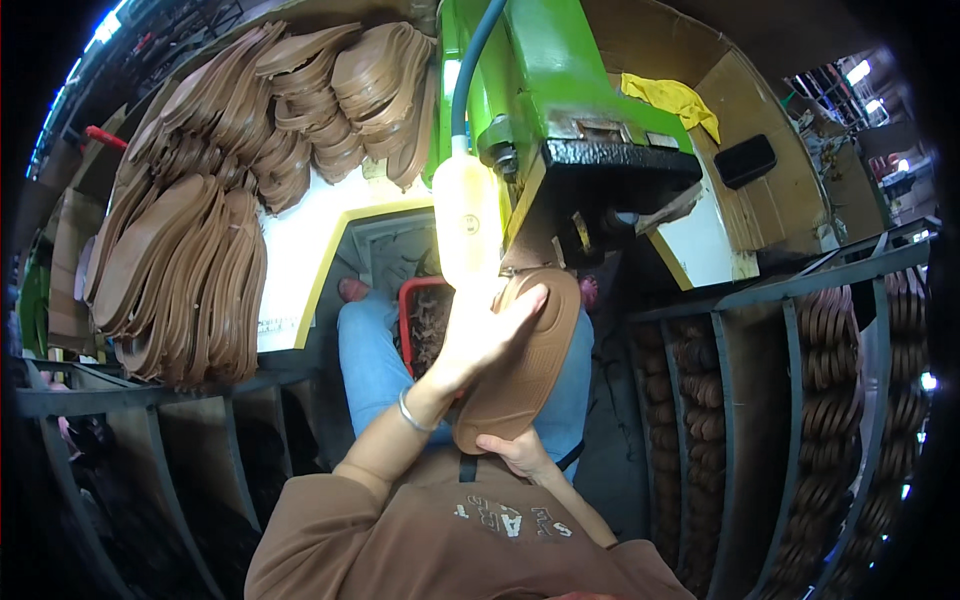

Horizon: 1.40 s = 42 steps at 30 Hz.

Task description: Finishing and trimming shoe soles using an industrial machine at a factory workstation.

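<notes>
A brown shoe sole [522, 368] is held at a slant above my lap, its far end right at the trimming head of a green machine [560, 90]. My left hand [487, 335] lies across the far part of the sole, fingers stretched over its upper face and gripping it near the edge. Around the near, rounded end my right hand [515, 452] is closed, with the thumb on top. A bright lamp [468, 215] on a blue-grey cable hangs just above my left hand. The contact between sole and machine is partly hidden by the lamp and hand.
Stacked brown soles [180, 270] cover the left of the white worktable [285, 290]. Below the machine, a red bin [405, 320] holds brown trimmings. A yellow cloth [675, 100] and a black phone-like object [745, 161] lie at right. Metal racks [790, 345] with several soles flank me.
</notes>
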### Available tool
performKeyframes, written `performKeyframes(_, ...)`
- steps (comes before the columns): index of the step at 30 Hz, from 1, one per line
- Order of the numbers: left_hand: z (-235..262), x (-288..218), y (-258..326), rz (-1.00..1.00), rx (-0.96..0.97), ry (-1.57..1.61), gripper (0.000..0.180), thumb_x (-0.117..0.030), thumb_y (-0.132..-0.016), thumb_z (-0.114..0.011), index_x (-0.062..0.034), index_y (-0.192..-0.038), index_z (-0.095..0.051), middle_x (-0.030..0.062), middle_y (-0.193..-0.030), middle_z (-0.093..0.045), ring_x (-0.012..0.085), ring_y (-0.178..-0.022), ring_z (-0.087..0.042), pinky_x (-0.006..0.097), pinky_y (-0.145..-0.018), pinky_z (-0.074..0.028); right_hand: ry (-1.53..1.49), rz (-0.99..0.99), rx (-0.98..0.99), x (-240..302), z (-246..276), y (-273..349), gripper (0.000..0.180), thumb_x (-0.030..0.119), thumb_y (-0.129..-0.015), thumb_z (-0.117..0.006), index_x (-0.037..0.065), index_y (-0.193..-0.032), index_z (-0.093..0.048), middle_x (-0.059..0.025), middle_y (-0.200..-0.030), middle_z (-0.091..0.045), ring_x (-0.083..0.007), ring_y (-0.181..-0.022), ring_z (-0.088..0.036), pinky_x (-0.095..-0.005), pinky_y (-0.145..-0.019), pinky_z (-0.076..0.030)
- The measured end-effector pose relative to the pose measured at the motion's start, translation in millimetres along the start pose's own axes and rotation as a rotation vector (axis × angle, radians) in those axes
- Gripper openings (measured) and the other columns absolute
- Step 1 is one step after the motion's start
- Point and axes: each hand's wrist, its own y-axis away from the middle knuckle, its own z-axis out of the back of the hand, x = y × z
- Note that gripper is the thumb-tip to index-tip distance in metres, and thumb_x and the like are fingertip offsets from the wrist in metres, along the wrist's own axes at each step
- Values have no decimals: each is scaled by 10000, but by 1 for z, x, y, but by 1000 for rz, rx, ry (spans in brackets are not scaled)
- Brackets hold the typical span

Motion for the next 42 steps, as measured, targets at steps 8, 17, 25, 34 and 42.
performKeyframes(8, -16, 11, 21, 19, -181, 278, 193, -98, -847, -654, 36, -986, -648, 38, -870, -656, 51, -754, -551, 211, -684, -461, -19, 20, -162, 36, 47, 33, 495, -4, -728, -712, -56, -1172, -499, -128, -1117, -592, -195, -993, -584, -328, -883, -462)
performKeyframes(17, -23, 9, 24, 60, -203, 619, 310, -33, -830, -645, 56, -1115, -561, 83, -983, -635, 92, -847, -589, 229, -784, -478, 35, 391, -413, 95, 73, 24, 484, 36, -770, -636, -80, -1206, -461, -129, -1119, -580, -193, -1011, -568, -307, -913, -433)
performKeyframes(25, -11, 14, 20, -42, -175, 514, 306, -28, -806, -665, 52, -1086, -569, 71, -948, -628, 98, -845, -586, 233, -773, -477, 154, 545, -438, 173, 94, -14, 255, 65, -842, -607, -24, -1056, -500, -81, -982, -582, -135, -911, -565, -260, -828, -445)
performKeyframes(34, 43, 19, 28, -59, -174, 368, 219, -50, -801, -674, 40, -992, -613, 69, -907, -651, 106, -808, -592, 247, -744, -478, 149, 519, -265, 201, 58, -70, 233, 42, -836, -600, -4, -1049, -517, -80, -979, -595, -126, -891, -577, -254, -805, -460)
performKeyframes(42, 84, 47, 59, 30, -303, 474, 266, -11, -783, -668, 51, -1027, -582, 91, -936, -636, 127, -852, -604, 255, -786, -477, 173, 490, -238, 182, 4, -80, 255, 13, -810, -611, 6, -1047, -518, -63, -973, -603, -114, -884, -577, -251, -813, -456)
